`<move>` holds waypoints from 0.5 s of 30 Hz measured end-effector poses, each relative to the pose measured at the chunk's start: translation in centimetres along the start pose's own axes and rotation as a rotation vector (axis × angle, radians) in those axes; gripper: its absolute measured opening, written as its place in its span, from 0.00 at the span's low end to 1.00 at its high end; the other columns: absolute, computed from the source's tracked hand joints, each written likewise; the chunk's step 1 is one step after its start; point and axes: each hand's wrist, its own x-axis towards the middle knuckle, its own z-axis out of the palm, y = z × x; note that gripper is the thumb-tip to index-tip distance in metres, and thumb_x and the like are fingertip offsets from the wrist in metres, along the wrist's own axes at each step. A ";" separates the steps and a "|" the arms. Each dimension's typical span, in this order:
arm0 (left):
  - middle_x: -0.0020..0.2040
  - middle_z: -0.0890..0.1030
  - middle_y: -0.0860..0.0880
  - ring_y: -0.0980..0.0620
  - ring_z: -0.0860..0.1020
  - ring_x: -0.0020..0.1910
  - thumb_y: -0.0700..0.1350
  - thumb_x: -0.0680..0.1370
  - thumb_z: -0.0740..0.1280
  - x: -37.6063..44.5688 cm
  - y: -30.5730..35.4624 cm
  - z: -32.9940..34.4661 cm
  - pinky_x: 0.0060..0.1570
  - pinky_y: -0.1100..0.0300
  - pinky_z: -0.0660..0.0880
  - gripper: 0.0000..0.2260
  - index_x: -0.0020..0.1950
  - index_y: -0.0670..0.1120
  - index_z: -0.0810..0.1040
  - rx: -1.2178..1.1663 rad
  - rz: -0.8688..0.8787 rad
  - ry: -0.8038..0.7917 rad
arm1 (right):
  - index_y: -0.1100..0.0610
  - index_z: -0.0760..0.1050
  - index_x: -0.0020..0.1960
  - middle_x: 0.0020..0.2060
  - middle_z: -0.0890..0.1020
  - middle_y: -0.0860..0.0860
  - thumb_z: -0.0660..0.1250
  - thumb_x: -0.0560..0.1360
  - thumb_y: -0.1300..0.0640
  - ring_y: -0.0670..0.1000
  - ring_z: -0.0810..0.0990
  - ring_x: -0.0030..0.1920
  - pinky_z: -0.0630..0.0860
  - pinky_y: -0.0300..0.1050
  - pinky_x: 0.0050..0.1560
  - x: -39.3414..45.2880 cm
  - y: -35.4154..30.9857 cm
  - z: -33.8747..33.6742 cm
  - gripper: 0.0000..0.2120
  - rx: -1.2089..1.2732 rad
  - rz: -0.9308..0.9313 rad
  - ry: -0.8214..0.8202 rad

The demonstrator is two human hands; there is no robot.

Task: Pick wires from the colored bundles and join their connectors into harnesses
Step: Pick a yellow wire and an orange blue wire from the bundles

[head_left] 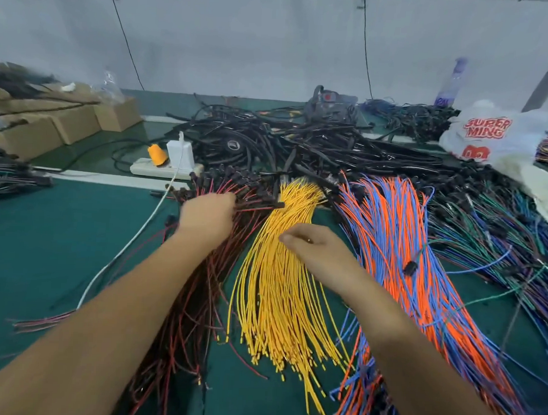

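Wires lie in colored bundles on a green mat (63, 231), fanned out from a common point near the middle of the bench. Largest is the orange-and-blue bundle (402, 243), its long axis running from upper left to lower right, beside a tangle of green, blue and purple wires (498, 240) at the right edge. The red-and-black bundle (194, 313) runs from its black connectors (230, 181) at the far end down toward the near left. The yellow bundle (279, 285) lies between these two, tied at its far end and spreading toward the viewer, bare tips nearest. Behind them sits a heap of black cable (300, 140).

Cardboard boxes (67, 119) stand at the far left with dark wires lying across their tops; what is inside cannot be seen. A white plastic bag (492, 137) with red lettering slumps at the far right, contents hidden.

Both bare forearms reach forward. The left hand (208, 216) is over the connector end of the red-and-black bundle, fingers curled down into the wires; whether it grips any cannot be told. The right hand (314, 249) hovers palm down over the yellow bundle, thumb and forefinger pressed together, seemingly pinching a small brass-colored tip.

A white power strip (162, 171) with an orange plug (157, 155) and a white charger (180, 152) lies further back.
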 end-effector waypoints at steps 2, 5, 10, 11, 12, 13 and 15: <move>0.42 0.79 0.42 0.41 0.76 0.38 0.43 0.77 0.61 -0.1 -2.3 0.5 0.34 0.55 0.66 0.05 0.44 0.47 0.65 0.007 -0.070 0.041 | 0.50 0.79 0.54 0.54 0.79 0.48 0.62 0.79 0.50 0.50 0.76 0.56 0.71 0.49 0.57 0.1 1.9 -0.5 0.09 -0.126 0.001 0.140; 0.42 0.79 0.42 0.40 0.78 0.42 0.56 0.79 0.61 -0.7 -3.7 0.5 0.36 0.54 0.69 0.14 0.48 0.45 0.68 -0.081 -0.177 0.042 | 0.46 0.73 0.66 0.69 0.69 0.52 0.59 0.79 0.44 0.55 0.62 0.71 0.56 0.54 0.70 -0.1 5.0 -2.0 0.18 -0.729 0.033 0.288; 0.42 0.79 0.42 0.38 0.78 0.45 0.55 0.81 0.58 0.0 1.6 -3.1 0.42 0.50 0.71 0.14 0.48 0.45 0.74 -0.372 -0.237 0.156 | 0.43 0.58 0.76 0.79 0.52 0.52 0.48 0.82 0.43 0.53 0.46 0.78 0.43 0.59 0.74 -1.0 8.7 -4.3 0.23 -1.122 0.094 0.246; 0.42 0.78 0.43 0.39 0.77 0.45 0.53 0.80 0.58 0.6 3.1 -4.2 0.44 0.51 0.71 0.14 0.46 0.45 0.77 -0.452 -0.232 0.101 | 0.43 0.57 0.76 0.79 0.52 0.51 0.48 0.82 0.44 0.52 0.47 0.78 0.44 0.58 0.74 -1.1 8.9 -4.6 0.23 -1.143 0.078 0.248; 0.43 0.79 0.44 0.41 0.78 0.45 0.50 0.80 0.59 1.1 4.6 -5.1 0.44 0.52 0.72 0.13 0.46 0.44 0.79 -0.541 -0.217 0.008 | 0.43 0.56 0.77 0.79 0.52 0.51 0.48 0.82 0.46 0.52 0.47 0.78 0.44 0.58 0.74 -1.2 9.1 -5.0 0.23 -1.159 0.066 0.249; 0.44 0.79 0.45 0.44 0.78 0.42 0.48 0.79 0.62 1.5 6.2 -5.9 0.42 0.55 0.72 0.12 0.46 0.43 0.81 -0.640 -0.203 -0.103 | 0.43 0.56 0.77 0.79 0.53 0.50 0.49 0.82 0.46 0.51 0.48 0.78 0.45 0.58 0.74 -1.4 9.4 -5.5 0.23 -1.173 0.059 0.250; 0.36 0.78 0.46 0.53 0.72 0.24 0.44 0.77 0.65 1.9 9.0 -6.5 0.26 0.64 0.67 0.09 0.47 0.40 0.82 -0.875 -0.220 -0.294 | 0.41 0.55 0.77 0.79 0.53 0.47 0.49 0.83 0.47 0.50 0.48 0.78 0.46 0.56 0.75 -1.8 10.0 -6.8 0.23 -1.209 0.054 0.246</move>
